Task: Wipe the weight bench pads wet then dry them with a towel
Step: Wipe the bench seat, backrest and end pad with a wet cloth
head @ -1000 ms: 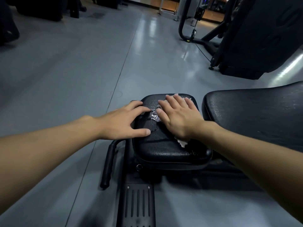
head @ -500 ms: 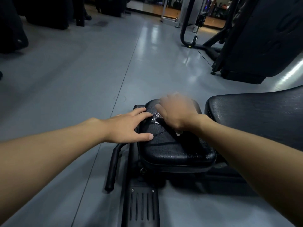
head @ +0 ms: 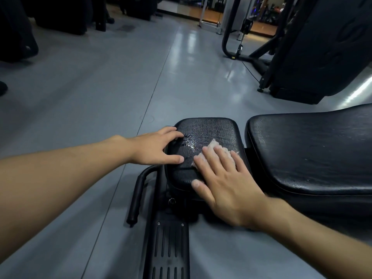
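Weight bench with 2 black pads. The small seat pad (head: 209, 129) sits at centre, with a wet sheen (head: 190, 144) on its top. The long back pad (head: 312, 150) lies just beside it on the right. The left hand (head: 155, 147) rests on the seat pad's left edge, fingers spread. The right hand (head: 227, 184) lies flat with straight fingers, pressing a pale cloth (head: 216, 147) onto the pad's near right part. A black handle bar (head: 136, 196) and a ribbed base plate (head: 169, 248) show below, on the grey floor (head: 100, 97).
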A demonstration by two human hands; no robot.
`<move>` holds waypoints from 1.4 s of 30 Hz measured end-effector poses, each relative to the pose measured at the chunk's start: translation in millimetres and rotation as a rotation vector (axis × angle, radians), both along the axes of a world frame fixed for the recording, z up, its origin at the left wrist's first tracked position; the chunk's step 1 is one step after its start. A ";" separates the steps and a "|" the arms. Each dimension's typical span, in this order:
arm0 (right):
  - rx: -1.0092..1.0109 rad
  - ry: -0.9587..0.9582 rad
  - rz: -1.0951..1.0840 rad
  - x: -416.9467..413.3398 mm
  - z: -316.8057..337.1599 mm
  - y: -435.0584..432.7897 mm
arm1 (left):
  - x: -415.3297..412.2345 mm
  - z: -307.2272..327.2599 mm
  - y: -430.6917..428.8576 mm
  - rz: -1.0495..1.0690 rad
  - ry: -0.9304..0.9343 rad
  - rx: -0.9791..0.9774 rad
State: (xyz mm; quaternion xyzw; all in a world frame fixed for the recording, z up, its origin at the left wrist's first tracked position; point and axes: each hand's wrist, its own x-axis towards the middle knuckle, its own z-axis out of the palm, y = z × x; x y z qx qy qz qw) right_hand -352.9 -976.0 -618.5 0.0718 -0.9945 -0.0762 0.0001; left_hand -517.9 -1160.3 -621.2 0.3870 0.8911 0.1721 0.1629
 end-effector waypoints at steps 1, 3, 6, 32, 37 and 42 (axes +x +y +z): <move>0.021 -0.010 0.026 6.2 -1.5 1.9 | -0.3 -0.3 -0.3 0.000 0.006 0.000; 0.041 -0.014 0.078 9.0 -1.7 7.7 | 0.1 -1.4 -1.1 0.004 0.012 -0.002; 0.014 -0.043 0.108 -8.5 4.5 13.6 | 0.7 -3.4 -4.0 0.009 0.032 -0.009; -0.039 -0.097 -0.147 -155.1 -4.1 -0.4 | 0.5 -11.0 -26.1 -0.096 0.072 -0.164; -0.060 -0.094 -0.060 -93.8 -0.3 -16.3 | 3.5 -14.5 -27.5 -0.068 0.077 -0.152; -0.012 -0.032 0.107 -36.0 -2.3 -19.8 | 10.6 -12.9 -28.0 -0.056 0.063 -0.147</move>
